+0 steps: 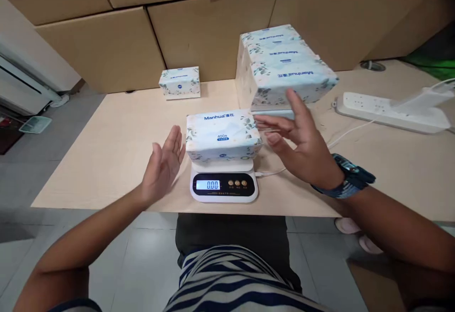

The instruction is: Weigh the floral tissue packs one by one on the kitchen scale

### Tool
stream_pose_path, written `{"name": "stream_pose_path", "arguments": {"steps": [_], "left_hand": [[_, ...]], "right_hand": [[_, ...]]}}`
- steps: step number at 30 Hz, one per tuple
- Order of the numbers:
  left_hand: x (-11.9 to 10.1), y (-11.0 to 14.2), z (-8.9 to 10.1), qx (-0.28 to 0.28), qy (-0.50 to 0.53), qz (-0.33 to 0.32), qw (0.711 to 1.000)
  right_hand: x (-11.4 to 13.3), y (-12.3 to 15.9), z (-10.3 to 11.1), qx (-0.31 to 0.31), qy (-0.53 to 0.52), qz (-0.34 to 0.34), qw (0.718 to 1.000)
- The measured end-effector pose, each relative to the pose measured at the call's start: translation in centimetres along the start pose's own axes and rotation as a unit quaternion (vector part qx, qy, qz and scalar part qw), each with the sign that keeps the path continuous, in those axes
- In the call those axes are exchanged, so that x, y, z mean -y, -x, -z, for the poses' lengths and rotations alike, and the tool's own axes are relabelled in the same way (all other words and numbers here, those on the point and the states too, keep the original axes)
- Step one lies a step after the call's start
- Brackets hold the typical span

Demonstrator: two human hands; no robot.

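Observation:
A white tissue pack (222, 134) with leaf print lies on a small white digital scale (223, 186) near the table's front edge. The scale's lit display reads 0.00. My left hand (164, 164) is open, palm facing the pack's left end, a little apart from it. My right hand (298, 136) is open too, fingers stretched toward the pack's right end, close to it but holding nothing. A blue watch sits on my right wrist.
A tall stack of tissue packs (280, 68) stands behind the scale to the right. A single pack (179, 82) lies at the back. A white power strip (387, 110) with a plugged-in charger is on the right. Cardboard boxes (213, 32) form the back wall.

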State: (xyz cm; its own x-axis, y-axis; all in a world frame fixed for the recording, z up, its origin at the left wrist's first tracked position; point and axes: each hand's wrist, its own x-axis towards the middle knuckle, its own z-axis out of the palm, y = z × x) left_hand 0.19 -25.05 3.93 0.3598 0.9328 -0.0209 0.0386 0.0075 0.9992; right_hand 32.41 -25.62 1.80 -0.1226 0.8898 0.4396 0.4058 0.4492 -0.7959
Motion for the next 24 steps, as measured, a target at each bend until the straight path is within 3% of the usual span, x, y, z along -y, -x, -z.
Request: {"name": "stream_pose_path", "arguments": {"steps": [3, 7, 11, 14, 17, 22, 24], "left_hand": [[0.8, -3.0, -0.1, -0.019, -0.03, -0.038, 0.999], [1.9, -5.2, -0.4, 0.01, -0.007, -0.041, 0.999], [1.7, -4.9, 0.1, -0.05, -0.037, -0.124, 0.99], [1.2, -4.4, 0.5, -0.076, -0.043, -0.119, 0.989], [1.3, -4.0, 0.7, -0.057, -0.073, -0.128, 0.987], [1.9, -3.5, 0.3, -0.001, -0.112, -0.213, 0.971], [1.8, -3.4, 0.0, 0.004, -0.111, -0.216, 0.97]], "right_hand": [[-1.3, -0.1, -0.4, -0.055, 0.078, 0.093, 0.991], [-2.7, 0.9, -1.1, -0.064, 0.144, 0.153, 0.976], [-2.8, 1.8, -1.4, -0.05, 0.113, 0.135, 0.983], [-2.8, 1.9, -1.4, -0.04, 0.092, 0.113, 0.988], [-2.7, 1.9, -1.2, -0.038, 0.118, 0.107, 0.987], [-2.3, 2.0, -0.7, -0.046, 0.123, 0.097, 0.987], [-2.0, 2.0, -0.6, -0.035, 0.112, 0.09, 0.989]]}}
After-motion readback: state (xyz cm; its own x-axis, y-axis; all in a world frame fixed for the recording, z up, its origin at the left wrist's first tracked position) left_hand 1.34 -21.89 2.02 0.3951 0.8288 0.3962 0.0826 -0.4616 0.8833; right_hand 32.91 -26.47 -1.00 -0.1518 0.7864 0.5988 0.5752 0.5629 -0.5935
